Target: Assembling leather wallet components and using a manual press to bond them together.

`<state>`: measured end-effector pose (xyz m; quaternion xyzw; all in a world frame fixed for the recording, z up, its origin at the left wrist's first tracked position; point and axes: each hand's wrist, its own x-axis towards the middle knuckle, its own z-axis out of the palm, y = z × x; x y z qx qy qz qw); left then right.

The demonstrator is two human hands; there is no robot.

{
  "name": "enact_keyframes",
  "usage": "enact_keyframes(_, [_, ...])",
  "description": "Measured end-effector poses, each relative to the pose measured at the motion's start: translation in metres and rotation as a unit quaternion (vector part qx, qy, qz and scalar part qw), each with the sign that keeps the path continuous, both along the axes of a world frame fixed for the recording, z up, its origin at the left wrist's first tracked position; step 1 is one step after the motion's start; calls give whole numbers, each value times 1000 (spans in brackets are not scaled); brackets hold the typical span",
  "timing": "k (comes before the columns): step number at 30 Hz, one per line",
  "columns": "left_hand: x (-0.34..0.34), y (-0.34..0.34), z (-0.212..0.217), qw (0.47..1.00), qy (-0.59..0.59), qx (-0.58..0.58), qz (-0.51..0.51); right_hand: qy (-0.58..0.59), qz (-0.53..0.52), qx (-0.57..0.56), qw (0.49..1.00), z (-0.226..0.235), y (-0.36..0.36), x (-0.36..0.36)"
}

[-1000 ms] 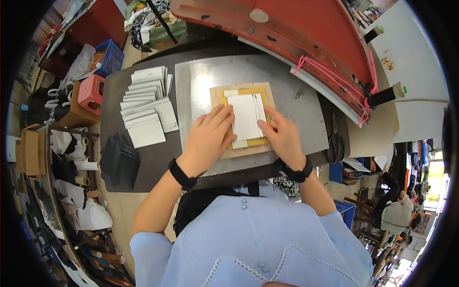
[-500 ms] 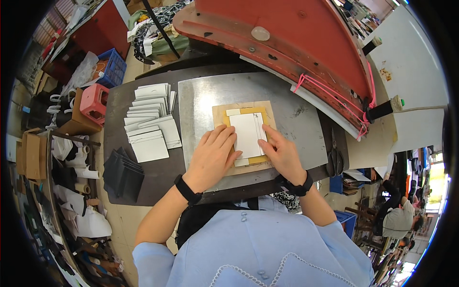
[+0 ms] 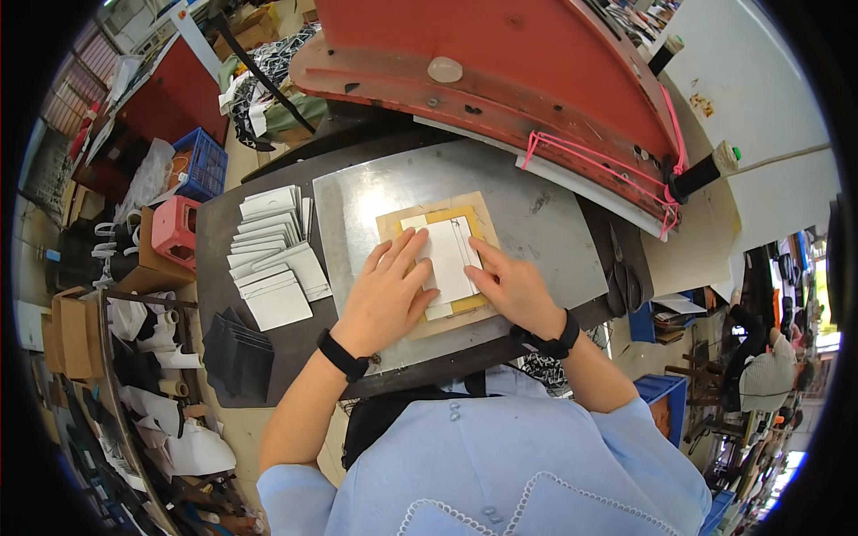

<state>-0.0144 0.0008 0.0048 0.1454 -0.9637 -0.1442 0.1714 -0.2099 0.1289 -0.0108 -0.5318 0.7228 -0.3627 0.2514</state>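
A white flat rectangular piece [image 3: 444, 263] with dark lines near its right side lies on a yellow layer [image 3: 463, 213]. Beneath them is a light brown board [image 3: 387, 225], resting on a grey metal plate [image 3: 563, 255]. My left hand [image 3: 384, 290] lies over the left edge of the white piece, its fingers stretched out and the thumb apart. At the right edge rest the thumb and fingertips of my right hand [image 3: 518, 288]; they are spread, not closed round anything. Parts of the left side are covered by my left fingers.
Stacked white pieces [image 3: 279, 290] and dark pieces [image 3: 237, 353] lie on the table's left. Beyond the plate looms a red machine body [image 3: 500, 71] with pink cord [image 3: 599, 159]. Scissors [image 3: 624, 284] lie at right. A pink stool [image 3: 175, 230] stands left; a person [image 3: 767, 371] sits far right.
The whole view has shifted and tilted slightly. Both hands stay at the white piece's edges, with only slight changes in finger position.
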Motion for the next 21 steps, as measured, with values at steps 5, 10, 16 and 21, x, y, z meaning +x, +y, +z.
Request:
enact_keyframes(5, [2,-6,-4,999,-24,39,-6,101,28,1,995,-4,-3,-5])
enact_keyframes(10, [3,-5,-2,999,-43,5,3,253,63,-55,964,11,-3,-2])
enact_keyframes(16, [-5,-3,2,999,-50,3,9,320,150,-117,928,-7,-4,-2])
enact_keyframes(21, [-12,-3,-1,998,-48,-28,7,315,149,-131,928,-8,-1,-3])
